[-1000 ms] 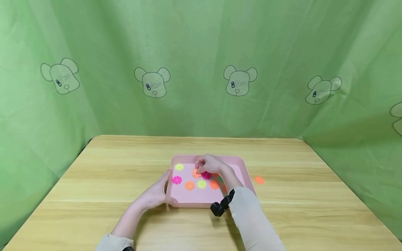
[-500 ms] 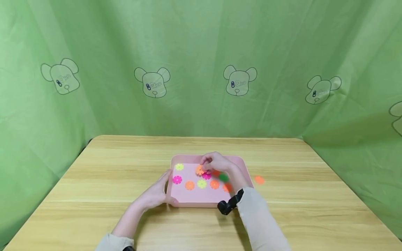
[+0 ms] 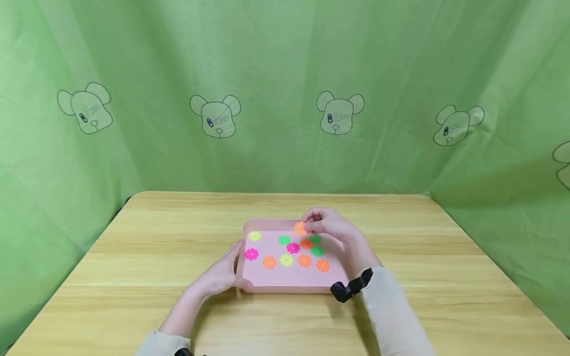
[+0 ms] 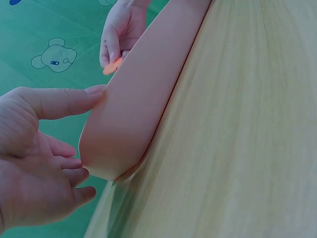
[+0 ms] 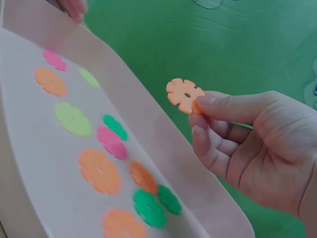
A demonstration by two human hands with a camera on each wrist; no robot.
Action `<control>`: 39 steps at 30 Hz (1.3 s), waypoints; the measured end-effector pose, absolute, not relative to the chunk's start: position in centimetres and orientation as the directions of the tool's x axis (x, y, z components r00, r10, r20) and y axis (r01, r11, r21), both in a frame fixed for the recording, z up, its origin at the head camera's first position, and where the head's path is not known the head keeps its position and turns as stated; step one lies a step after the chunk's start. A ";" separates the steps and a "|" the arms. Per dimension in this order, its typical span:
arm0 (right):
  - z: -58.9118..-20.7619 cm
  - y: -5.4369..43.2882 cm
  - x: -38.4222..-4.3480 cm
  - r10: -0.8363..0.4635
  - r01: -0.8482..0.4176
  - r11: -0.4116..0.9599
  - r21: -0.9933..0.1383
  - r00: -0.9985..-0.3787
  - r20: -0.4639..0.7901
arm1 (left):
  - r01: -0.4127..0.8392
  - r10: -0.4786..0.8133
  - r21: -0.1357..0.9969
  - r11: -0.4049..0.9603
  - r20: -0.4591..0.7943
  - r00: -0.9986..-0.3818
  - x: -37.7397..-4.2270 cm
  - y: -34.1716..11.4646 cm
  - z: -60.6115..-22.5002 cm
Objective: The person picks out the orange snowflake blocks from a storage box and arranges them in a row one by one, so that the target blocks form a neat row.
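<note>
A pink rectangular tray [image 3: 289, 289] sits on the table with flower-shaped notched plastic discs spread on its floor. My right hand [image 3: 331, 223] pinches an orange flower disc [image 5: 185, 94] between thumb and fingers, above the tray's back wall. At the tray's left end, my left hand [image 3: 218, 273] touches the wall, thumb at the front corner and fingers farther back. The left wrist view shows its thumb [image 4: 69, 102] straight against the rim and the other fingers loose beside the end wall.
Inside the tray lie a pink disc [image 3: 251, 254], a yellow disc [image 3: 286, 260], a green disc [image 3: 284, 240] and an orange disc [image 3: 322, 265], among several others. A green curtain [image 3: 276, 163] with bear outlines hangs behind the wooden table [image 3: 178, 222].
My right hand has lifted the orange disc and carried it right and back, uncovering a green disc. Its arm now hides the loose orange disc right of the tray. My left hand has stayed put.
</note>
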State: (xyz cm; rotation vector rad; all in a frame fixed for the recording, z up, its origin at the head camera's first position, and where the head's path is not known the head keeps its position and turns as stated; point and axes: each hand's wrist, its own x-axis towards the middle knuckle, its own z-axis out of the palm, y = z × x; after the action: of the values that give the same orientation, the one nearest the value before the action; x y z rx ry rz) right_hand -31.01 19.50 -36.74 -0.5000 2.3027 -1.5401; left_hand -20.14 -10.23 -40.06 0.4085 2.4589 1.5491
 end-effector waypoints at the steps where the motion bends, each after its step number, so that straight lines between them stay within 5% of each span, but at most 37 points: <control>1: -36.6 20.0 -30.9 -0.457 -0.103 0.341 -0.934 -0.887 -0.069 | 0.122 0.339 0.904 0.410 -0.027 -0.940 -20.2 -10.2 -40.1; 39: -39.1 37.6 -25.8 -0.231 0.002 0.184 -0.983 -0.972 -0.045 | 0.121 0.345 0.900 0.418 -0.034 -0.938 -19.9 -10.2 -39.9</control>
State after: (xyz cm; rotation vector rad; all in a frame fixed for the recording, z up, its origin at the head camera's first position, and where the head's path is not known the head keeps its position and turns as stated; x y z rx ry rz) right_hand -25.76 37.62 -39.08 -0.2227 2.2695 -1.8836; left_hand -19.94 -10.21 -39.86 0.4107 2.4579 1.5332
